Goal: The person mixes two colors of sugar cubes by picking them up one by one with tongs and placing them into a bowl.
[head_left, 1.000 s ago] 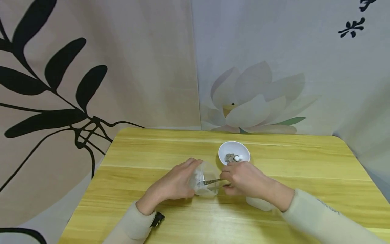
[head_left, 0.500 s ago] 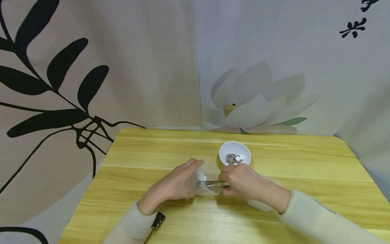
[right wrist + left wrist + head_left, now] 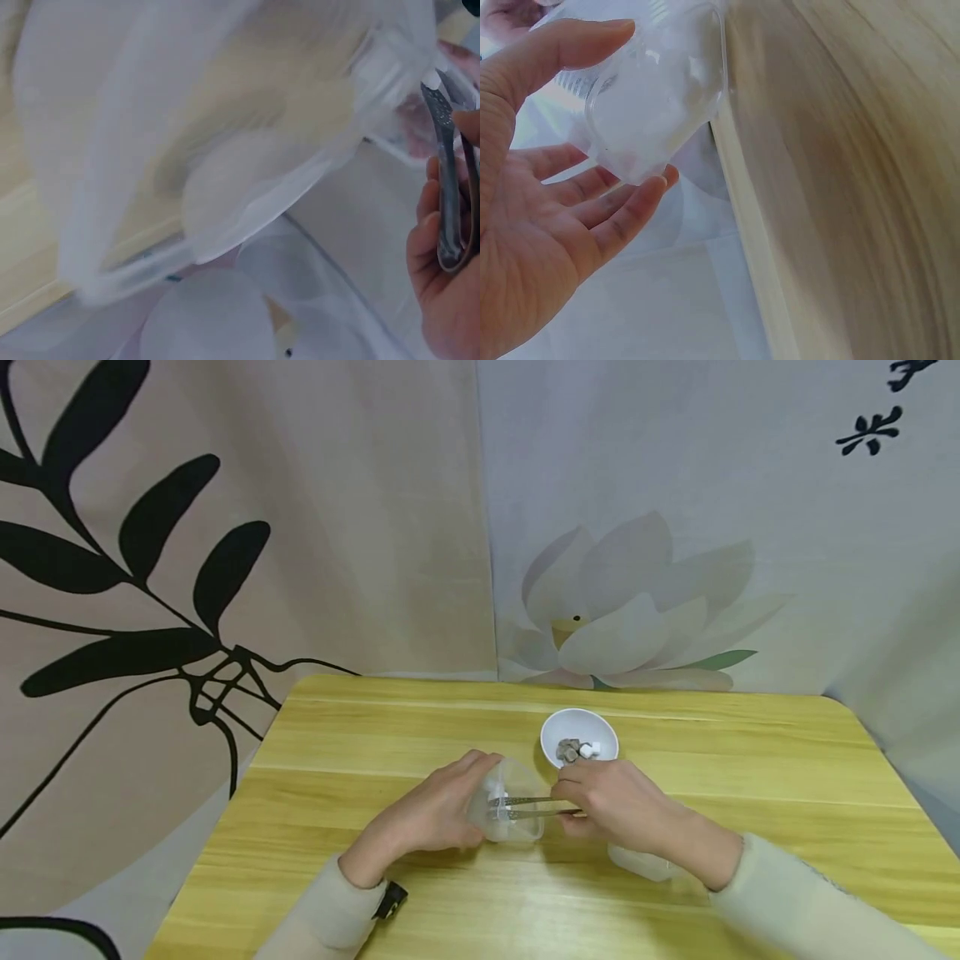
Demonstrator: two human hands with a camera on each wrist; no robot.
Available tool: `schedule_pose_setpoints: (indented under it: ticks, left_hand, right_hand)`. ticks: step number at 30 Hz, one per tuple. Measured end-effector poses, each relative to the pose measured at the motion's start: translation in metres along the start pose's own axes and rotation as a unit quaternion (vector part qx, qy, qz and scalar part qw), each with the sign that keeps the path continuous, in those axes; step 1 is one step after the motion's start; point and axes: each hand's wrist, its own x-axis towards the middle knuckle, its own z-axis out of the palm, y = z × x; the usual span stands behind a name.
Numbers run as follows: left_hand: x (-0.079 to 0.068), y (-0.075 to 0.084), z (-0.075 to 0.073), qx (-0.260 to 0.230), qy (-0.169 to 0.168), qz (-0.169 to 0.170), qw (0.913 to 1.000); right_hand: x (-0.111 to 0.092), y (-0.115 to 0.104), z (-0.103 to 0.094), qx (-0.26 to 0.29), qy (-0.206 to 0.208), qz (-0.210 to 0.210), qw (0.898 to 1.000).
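Observation:
My left hand grips a clear plastic container, tilted so that its mouth faces right. Thumb and fingers lie on opposite sides of this container in the left wrist view. White pieces lie inside it, blurred by the plastic. My right hand holds metal tongs, their tips inside the container and their arms apart. In the right wrist view a white bit shows at the tips of the tongs; whether they grip it I cannot tell. A white bowl holds grey and white pieces behind my right hand.
A second translucent container stands under my right forearm, partly hidden, and fills much of the right wrist view. The wooden table ends at a printed curtain at the back.
My right hand has drawn slightly right, and the arms of the tongs now stand wider apart. The left hand and its container have stayed almost in place.

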Motion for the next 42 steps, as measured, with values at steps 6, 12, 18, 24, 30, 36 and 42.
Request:
schedule_pose_setpoints:
  ticks: [6, 12, 18, 24, 30, 36, 42]
  left_hand:
    - [0.001, 0.001, 0.001, 0.019, 0.001, -0.004, 0.9998]
    - [0.0, 0.001, 0.002, 0.026, 0.005, -0.001, 0.9996]
    - [0.0, 0.0, 0.001, 0.033, 0.013, 0.009, 0.9993]
    - [0.0, 0.0, 0.001, 0.028, 0.009, 0.005, 0.9996]
    - [0.0, 0.0, 0.002, 0.029, 0.006, 0.005, 0.9995]
    - [0.0, 0.0, 0.002, 0.03, 0.007, 0.005, 0.9995]
    - [0.0, 0.0, 0.002, 0.031, 0.009, 0.006, 0.9995]
  right_hand:
    - [-0.016, 0.012, -0.015, 0.02, 0.025, 0.036, 0.999]
    - [-0.033, 0.027, -0.029, 0.027, 0.053, 0.062, 0.996]
    - [-0.048, 0.052, -0.04, 0.01, 0.084, 0.104, 0.991]
    - [-0.061, 0.066, -0.042, -0.02, 0.066, 0.18, 0.981]
    - [-0.07, 0.068, -0.04, -0.027, 0.039, 0.226, 0.973]
    - [-0.069, 0.062, -0.041, -0.022, 0.03, 0.209, 0.977]
    - [-0.06, 0.053, -0.037, -0.011, 0.041, 0.158, 0.986]
